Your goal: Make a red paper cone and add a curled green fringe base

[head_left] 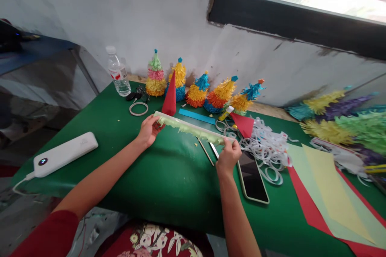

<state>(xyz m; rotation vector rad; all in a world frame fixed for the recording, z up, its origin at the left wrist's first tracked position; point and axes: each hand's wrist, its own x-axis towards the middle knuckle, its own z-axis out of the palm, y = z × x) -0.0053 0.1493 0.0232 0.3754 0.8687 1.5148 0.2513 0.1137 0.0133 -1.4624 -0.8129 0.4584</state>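
A pale green fringed paper strip [193, 130] with a white band along its upper edge is stretched between my two hands above the green table. My left hand [148, 130] pinches its left end, and my right hand [229, 156] grips the right end between thumb and fingers. Just beyond the strip lie a flat blue paper strip [196, 116] and an upright red paper cone [170, 98]. Below the strip, near my right hand, are a thin wooden stick [206, 152] and a slim white-bladed tool [214, 150] partly hidden by that hand.
Several fringed paper trees [197, 92] line the wall, with a water bottle [119, 74] at their left. A white power bank [66, 153] lies at left. To the right are a phone [252, 176], curled white paper strips [267, 140], a glue stick [226, 113] and coloured sheets [328, 188].
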